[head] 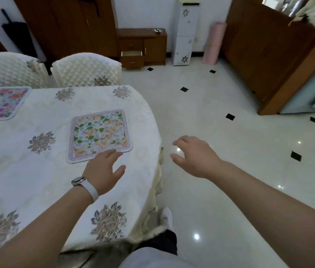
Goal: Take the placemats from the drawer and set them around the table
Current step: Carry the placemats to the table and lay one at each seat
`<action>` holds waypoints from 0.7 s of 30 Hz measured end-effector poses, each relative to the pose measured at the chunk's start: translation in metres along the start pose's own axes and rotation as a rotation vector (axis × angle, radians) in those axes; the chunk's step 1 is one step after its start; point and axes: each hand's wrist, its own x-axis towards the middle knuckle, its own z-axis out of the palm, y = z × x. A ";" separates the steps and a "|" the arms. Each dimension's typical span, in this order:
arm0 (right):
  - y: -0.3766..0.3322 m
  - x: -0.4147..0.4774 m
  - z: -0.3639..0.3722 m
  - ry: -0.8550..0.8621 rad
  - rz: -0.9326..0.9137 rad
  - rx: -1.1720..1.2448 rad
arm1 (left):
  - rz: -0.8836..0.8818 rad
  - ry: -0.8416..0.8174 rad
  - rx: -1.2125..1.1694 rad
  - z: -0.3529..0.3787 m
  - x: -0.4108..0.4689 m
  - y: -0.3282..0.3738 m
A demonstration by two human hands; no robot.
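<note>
Left grip (102,171) perhaps touching placemat (98,134) edge, right grip (195,157) over floor (220,200)

Two floral placemats (99,134) (0,102) flat on the table (27,171) — drawer (131,53) open.

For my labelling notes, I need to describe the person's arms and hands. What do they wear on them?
Both forearms are bare: no sleeves in view, no gloves. At the wrist of the left hand sits a watch with a silvery case and a white strap. The right hand and its wrist wear nothing.
</note>
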 end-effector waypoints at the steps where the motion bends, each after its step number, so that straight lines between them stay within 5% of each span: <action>1: 0.004 0.012 -0.001 -0.005 -0.013 -0.013 | -0.010 0.007 -0.014 0.003 0.010 -0.001; 21: -0.023 0.316 0.014 -0.251 -0.458 -0.127 | -0.450 0.101 -0.229 0.033 0.151 -0.086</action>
